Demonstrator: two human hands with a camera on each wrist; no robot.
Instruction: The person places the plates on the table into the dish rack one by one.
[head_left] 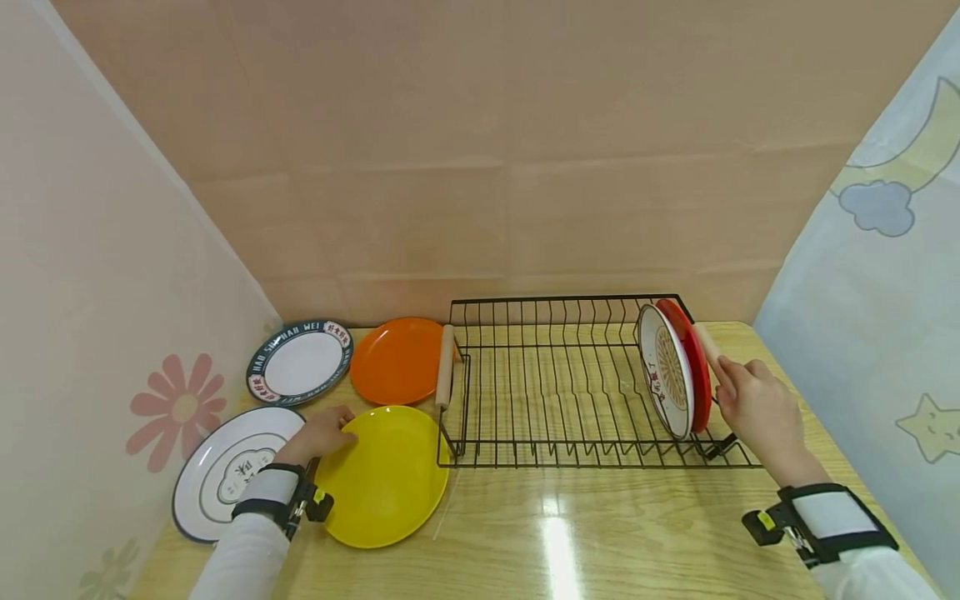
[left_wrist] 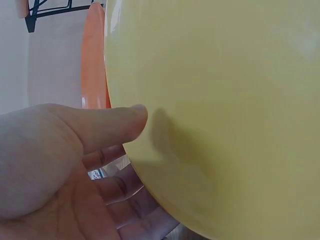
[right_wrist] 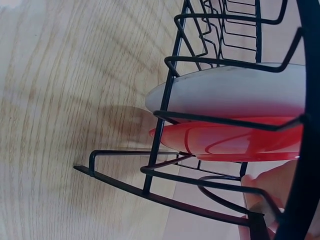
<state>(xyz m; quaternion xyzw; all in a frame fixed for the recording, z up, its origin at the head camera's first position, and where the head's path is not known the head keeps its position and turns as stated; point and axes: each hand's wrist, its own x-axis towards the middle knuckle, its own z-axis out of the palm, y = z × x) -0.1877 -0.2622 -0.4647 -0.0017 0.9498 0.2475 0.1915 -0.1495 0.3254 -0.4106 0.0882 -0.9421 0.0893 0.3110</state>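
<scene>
Wire of the black dish rack (head_left: 570, 392) takes up the middle of the glossy wooden table (head_left: 600, 533), with a white patterned plate (head_left: 663, 371) and a red plate (head_left: 693, 362) standing upright in its right-hand slots. The round yellow plastic plate (head_left: 386, 475) lies flat at the front left, just beside the rack. The left hand (head_left: 322, 433) pinches its near-left rim, thumb (left_wrist: 115, 122) on top and fingers curled beneath. That edge-only grip looks risky: the smooth rim could slide free or tip and knock the orange plate (head_left: 397, 360) behind. The right hand (head_left: 757, 408) is closed on the rack's pale wooden right handle (head_left: 708, 346); a tug there might topple the upright plates.
</scene>
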